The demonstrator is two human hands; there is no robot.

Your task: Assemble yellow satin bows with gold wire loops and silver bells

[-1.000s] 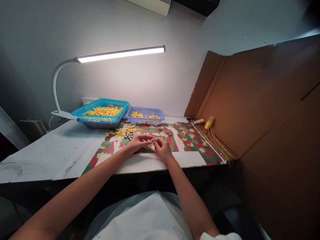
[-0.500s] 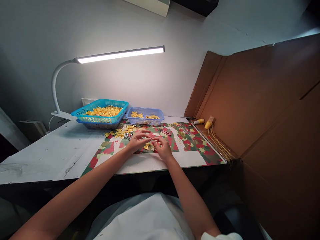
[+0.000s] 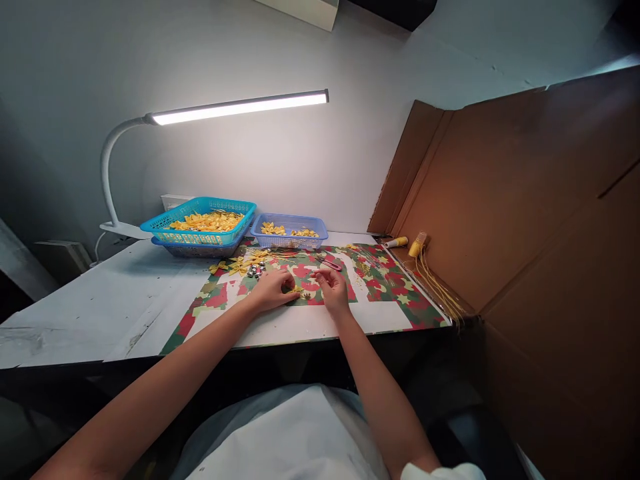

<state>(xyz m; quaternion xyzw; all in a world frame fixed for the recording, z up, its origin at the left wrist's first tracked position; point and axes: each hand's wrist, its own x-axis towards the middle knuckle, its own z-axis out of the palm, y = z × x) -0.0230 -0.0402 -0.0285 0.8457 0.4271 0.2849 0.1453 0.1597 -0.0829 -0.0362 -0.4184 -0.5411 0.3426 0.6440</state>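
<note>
My left hand (image 3: 273, 291) rests low over the patterned sheet, fingers curled down and closed on the edge of a small yellow ribbon bow (image 3: 297, 290). A tiny shiny piece (image 3: 306, 295) sits at the bow's right end. To the right of the bow, my right hand (image 3: 334, 289) is raised a little, thumb and forefinger pinched together; whatever is between them is too small to make out. Silver bells (image 3: 257, 270) lie in a cluster behind my left hand, beside loose yellow bows (image 3: 239, 266). A pink-handled tool (image 3: 331, 265) lies just behind my right hand.
A turquoise basket (image 3: 155, 227) full of yellow bows sits on a blue one; a smaller blue basket (image 3: 290, 241) holds more. A lamp (image 3: 240, 108) arches above. Cardboard (image 3: 520, 200) walls the right side, with a yellow spool (image 3: 417, 245) and trailing cords beside it.
My hands have moved apart. The left has lowered and its fingers have curled onto the bow; the right has drawn slightly right and closed into a pinch.
</note>
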